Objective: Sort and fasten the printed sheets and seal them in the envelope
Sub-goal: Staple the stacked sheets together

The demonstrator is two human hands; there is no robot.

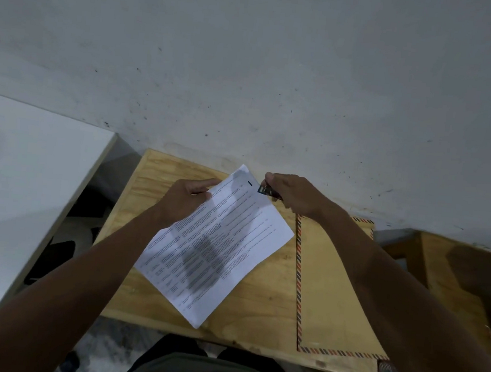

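The stack of white printed paper sheets (217, 243) is held above the middle of the pale plywood counter (149, 296), tilted, with its top edge toward the counter's far edge. The left hand (183, 199) pinches the stack at its upper left edge, thumb on the printed face and forefinger extended along the top. The right hand (291, 193) has its fingers curled round a small dark fastening tool with a blue end – apparently a stapler or clip (266, 191) – which meets the stack at its upper right edge. A short dark mark (250, 183), possibly a staple already set, lies just inside the top edge; it is too small to tell for certain.

Step in hand, as judged: fastening the sheets near the top.

- Square the sheet edges before pressing; the left hand's pinch should prevent them fanning.
- Seat the tool fully over every sheet, close to the corner and clear of the printed lines.
- Press once, firmly, with the stack supported.

Containers: the large brown paper envelope with a red-and-dark striped border (333, 284) lies flat at the counter's near right corner, partly covered by the right forearm. Nothing protrudes from it – whether it holds anything cannot be seen, nor which end is open. The sheets remain outside it, so insertion and sealing are judged still pending.
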